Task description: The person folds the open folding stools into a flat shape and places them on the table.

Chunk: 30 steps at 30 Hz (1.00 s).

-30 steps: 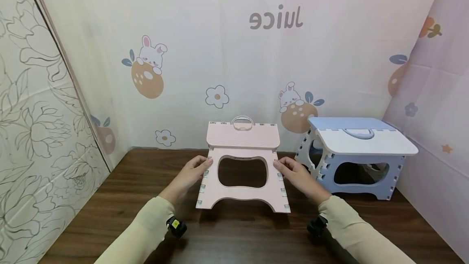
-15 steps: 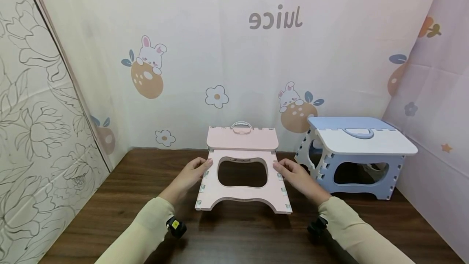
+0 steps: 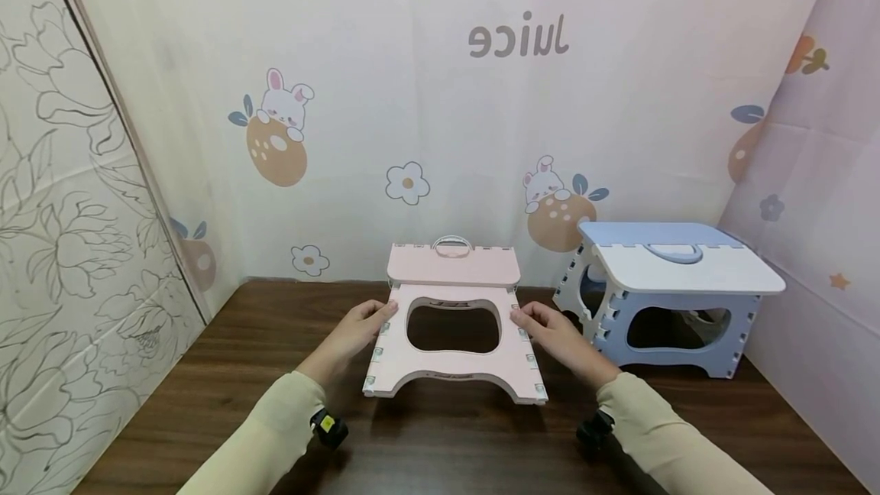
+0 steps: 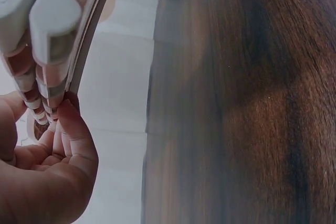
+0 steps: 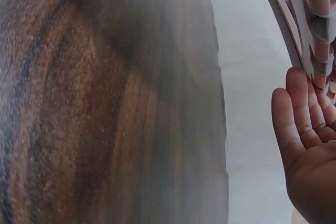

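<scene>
Stool (image 3: 454, 363), pink: likely light, stiff, slick. Left grip (image 3: 352, 333), right grip (image 3: 552, 329) pinch side edges; good holds.

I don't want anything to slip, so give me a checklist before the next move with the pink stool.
1. Left hand grips the pink folding stool: ok, at its left edge.
2. Right hand grips it: ok, opposite edge.
3. Leg panels spread apart: not ok, close together.
4. Blue-and-white folding stool standing on its legs: ok.
5. Pink stool clear of the curtain: cannot tell.
</scene>
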Tool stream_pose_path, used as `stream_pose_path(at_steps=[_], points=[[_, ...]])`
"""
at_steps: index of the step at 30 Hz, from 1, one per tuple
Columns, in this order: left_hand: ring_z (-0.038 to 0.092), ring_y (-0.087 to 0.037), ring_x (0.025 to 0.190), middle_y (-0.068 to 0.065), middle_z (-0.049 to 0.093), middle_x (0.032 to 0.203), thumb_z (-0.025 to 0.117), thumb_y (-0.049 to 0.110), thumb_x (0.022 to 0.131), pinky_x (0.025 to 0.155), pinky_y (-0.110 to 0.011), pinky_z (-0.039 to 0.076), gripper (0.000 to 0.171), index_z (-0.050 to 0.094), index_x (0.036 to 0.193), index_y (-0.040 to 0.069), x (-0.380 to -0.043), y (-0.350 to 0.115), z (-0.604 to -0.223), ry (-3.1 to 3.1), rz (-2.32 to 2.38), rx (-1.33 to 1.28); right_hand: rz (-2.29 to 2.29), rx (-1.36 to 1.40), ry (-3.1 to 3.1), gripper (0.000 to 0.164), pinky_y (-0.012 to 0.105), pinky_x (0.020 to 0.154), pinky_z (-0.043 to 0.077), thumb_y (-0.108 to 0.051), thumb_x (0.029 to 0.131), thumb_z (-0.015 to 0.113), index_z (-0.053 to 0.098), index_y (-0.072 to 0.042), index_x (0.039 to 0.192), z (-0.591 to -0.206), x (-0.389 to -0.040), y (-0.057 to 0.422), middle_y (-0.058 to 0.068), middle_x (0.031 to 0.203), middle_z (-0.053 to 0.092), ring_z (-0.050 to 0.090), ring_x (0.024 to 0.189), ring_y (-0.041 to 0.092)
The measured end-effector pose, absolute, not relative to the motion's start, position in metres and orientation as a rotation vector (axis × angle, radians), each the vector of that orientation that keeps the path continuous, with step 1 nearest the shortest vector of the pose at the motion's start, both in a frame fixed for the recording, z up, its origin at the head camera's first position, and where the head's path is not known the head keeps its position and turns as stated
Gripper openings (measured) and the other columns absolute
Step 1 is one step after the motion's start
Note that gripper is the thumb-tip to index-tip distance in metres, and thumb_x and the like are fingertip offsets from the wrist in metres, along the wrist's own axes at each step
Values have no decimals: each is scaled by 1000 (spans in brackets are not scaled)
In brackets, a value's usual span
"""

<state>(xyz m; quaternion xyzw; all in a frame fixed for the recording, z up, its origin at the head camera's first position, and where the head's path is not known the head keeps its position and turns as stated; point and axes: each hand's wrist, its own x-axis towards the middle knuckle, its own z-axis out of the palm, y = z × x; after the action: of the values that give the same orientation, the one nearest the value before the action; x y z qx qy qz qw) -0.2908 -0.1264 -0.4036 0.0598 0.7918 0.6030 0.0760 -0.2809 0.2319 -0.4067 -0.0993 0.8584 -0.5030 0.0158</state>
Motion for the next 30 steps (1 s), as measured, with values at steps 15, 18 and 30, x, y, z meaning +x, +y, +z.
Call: stream_pose_path(at_steps=[15, 18, 30], points=[[57, -25, 104, -9, 65, 110, 57, 49, 100, 100, -53, 41, 58, 61, 130, -1, -286, -131, -402, 2374, 1734, 179, -1537, -295, 2679, 38, 42, 77, 48, -43, 98, 63, 61, -6, 106, -409, -279, 232, 8, 91, 57, 54, 84, 22], [58, -24, 104, -9, 66, 111, 57, 48, 101, 102, -55, 40, 58, 60, 133, -1, -284, -133, -401, 2366, 1728, 200, -1536, -315, 2680, 37, 40, 75, 47, -41, 98, 65, 61, -6, 105, -409, -278, 233, 8, 91, 57, 53, 83, 22], [64, -19, 90, -9, 68, 103, 63, 35, 100, 82, -34, 52, 56, 51, 140, -4, -287, -143, -400, 2119, 1798, 310, -1494, -427, 2608, 44, 41, 82, 51, -34, 94, 70, 57, 0, 118, -408, -274, 234, 10, 103, 61, 58, 88, 21]])
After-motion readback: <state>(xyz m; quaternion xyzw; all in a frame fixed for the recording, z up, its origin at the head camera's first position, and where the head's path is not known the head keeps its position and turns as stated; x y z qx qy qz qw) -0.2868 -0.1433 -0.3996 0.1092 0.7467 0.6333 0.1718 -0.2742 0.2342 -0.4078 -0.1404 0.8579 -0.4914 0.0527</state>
